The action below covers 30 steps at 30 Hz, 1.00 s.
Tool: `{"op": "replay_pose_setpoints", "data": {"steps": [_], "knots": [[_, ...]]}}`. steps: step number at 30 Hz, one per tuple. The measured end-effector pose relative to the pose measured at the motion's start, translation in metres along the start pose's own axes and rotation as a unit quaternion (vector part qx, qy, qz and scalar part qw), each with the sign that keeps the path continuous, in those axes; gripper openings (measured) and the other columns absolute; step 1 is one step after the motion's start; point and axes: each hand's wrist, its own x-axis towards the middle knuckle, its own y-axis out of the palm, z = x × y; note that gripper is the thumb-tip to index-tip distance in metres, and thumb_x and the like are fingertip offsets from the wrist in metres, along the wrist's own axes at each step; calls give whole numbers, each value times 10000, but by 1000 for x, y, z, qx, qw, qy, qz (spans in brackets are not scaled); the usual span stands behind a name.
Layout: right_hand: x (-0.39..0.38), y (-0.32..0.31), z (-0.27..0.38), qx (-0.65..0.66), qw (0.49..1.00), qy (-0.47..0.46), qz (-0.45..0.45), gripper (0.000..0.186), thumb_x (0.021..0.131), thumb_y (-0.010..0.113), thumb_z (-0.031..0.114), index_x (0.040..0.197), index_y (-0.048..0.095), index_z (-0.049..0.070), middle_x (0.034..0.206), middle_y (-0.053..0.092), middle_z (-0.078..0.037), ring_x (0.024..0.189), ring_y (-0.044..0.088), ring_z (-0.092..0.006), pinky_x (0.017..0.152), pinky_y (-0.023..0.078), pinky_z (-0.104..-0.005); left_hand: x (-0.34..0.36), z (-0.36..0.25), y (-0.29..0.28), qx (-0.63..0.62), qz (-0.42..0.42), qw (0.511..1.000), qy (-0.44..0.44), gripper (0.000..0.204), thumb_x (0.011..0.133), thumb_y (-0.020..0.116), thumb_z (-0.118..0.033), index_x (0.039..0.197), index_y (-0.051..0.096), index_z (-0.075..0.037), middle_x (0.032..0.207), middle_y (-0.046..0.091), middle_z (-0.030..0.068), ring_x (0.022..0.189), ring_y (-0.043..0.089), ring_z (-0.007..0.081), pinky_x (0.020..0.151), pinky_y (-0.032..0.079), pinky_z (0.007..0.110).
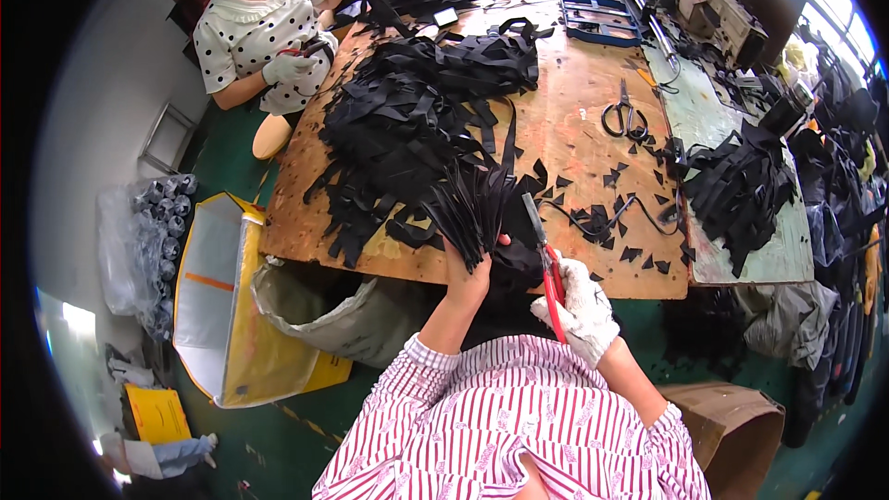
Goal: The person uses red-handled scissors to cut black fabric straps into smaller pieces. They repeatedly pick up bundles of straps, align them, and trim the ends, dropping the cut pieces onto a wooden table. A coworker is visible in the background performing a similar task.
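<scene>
My bare left hand (466,270) is closed round a fanned bunch of black fabric strips (470,204), held upright over the table's near edge. In my right hand (583,308), which wears a white knit glove, is a pair of red-handled shears (553,280). Their grey blades point away from me, just right of the strips. Whether the blades are apart is hard to make out. A large heap of black strips (389,120) lies beyond my left hand. Dark material hangs between my hands at the table edge.
Scissors with black handles (625,116) lie on the wooden table (574,162) among small black offcuts. A blue tray (600,18) is at the back. Opposite left, a co-worker's gloved hand (287,68) grips a tool. A sack (347,319) and cardboard box (727,426) flank me.
</scene>
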Motion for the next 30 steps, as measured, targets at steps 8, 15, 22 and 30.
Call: {"op": "replay_pose_setpoints", "data": {"steps": [8,15,22,30], "knots": [[3,9,-4,130,989,73,-1,567,720,741,236,1159,449,29,922,584,-131,818,606,-251,729,472,-350,-7,6,-1,88,-9,996,-29,282,948,488,-99,1203,502,21,1057,547,63,765,560,132,760,479,272],[3,23,-19,171,984,39,-26,474,732,731,191,1086,468,17,781,585,-106,627,602,-200,608,480,-327,-13,14,-16,24,7,1000,-14,402,940,499,-268,1268,439,-43,1102,552,49,910,544,130,827,452,273],[10,1,11,103,994,37,-1,401,764,693,157,1048,450,11,766,574,-102,609,584,-166,576,472,-299,-21,9,-15,-261,-34,947,-186,466,932,395,-512,1237,485,-171,1161,543,-54,1108,498,85,957,392,260],[9,12,-3,232,968,97,25,379,783,598,139,1078,405,-2,725,468,-37,505,462,-97,457,417,-240,-12,-1,-11,-229,-66,952,-193,444,940,393,-492,1236,490,-175,1186,547,-51,1119,505,92,958,397,253]]}}
